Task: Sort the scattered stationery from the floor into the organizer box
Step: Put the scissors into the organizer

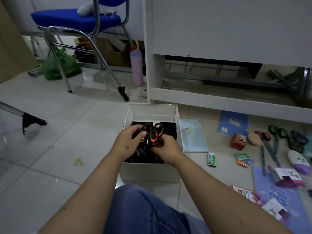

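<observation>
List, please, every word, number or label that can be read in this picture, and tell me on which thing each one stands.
"10" on the small green staple box.
"NK", part of a cut-off word, on the red and white box at the lower right.
A large letter "H" on the white and purple carton; its small print is too blurred.
Labels on the blue notebooks, the red-brown box and the white tube are too small or blurred to read.

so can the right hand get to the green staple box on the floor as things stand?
Probably yes, once freed: the green staple box lies uncovered on the floor just right of the right hand, but both hands now hold orange-handled scissors over the organizer box.
</observation>
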Tool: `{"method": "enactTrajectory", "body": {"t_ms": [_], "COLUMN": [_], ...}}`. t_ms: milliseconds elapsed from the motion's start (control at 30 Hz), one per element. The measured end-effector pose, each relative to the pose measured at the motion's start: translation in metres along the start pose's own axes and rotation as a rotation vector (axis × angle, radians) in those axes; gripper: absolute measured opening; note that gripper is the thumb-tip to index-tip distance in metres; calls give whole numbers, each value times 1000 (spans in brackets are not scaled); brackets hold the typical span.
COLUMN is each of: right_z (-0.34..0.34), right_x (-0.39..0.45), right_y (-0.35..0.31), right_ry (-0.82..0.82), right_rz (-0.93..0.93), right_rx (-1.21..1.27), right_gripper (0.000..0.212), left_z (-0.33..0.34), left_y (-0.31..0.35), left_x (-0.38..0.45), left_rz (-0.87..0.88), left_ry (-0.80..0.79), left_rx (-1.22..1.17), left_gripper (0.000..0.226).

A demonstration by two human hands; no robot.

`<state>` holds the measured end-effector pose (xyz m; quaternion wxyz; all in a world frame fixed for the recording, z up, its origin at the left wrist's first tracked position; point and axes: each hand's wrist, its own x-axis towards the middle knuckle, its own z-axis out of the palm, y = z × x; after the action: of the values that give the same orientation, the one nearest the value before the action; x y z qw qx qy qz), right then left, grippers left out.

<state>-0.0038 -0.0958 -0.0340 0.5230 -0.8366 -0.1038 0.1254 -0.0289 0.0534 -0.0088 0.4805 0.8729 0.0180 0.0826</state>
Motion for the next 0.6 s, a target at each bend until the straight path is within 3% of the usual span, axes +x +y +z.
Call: {"method": "enactTrajectory", "body": {"t_ms": [100, 333, 500, 600], "right_z": [-3, -6, -4, -6], "right_x": [-2, -7, -10, -12], "right_y": [-1, -8, -16, -15], "right_ry": [30, 6, -180, -196], "right_rz": [7, 41, -17, 15], "right_rx": [111, 147, -7, -66], "right_gripper": [38, 57, 50, 45], "left_z": [4, 4, 1, 1], "left_y": [-2, 2, 4, 8], "left_x": [-2, -7, -7, -8], "left_rz": [-3, -10, -21, -29], "left_ry": [16, 29, 85, 110], "left_rx": [76, 168, 174, 150], "left_gripper": [21, 13, 7, 11]}}
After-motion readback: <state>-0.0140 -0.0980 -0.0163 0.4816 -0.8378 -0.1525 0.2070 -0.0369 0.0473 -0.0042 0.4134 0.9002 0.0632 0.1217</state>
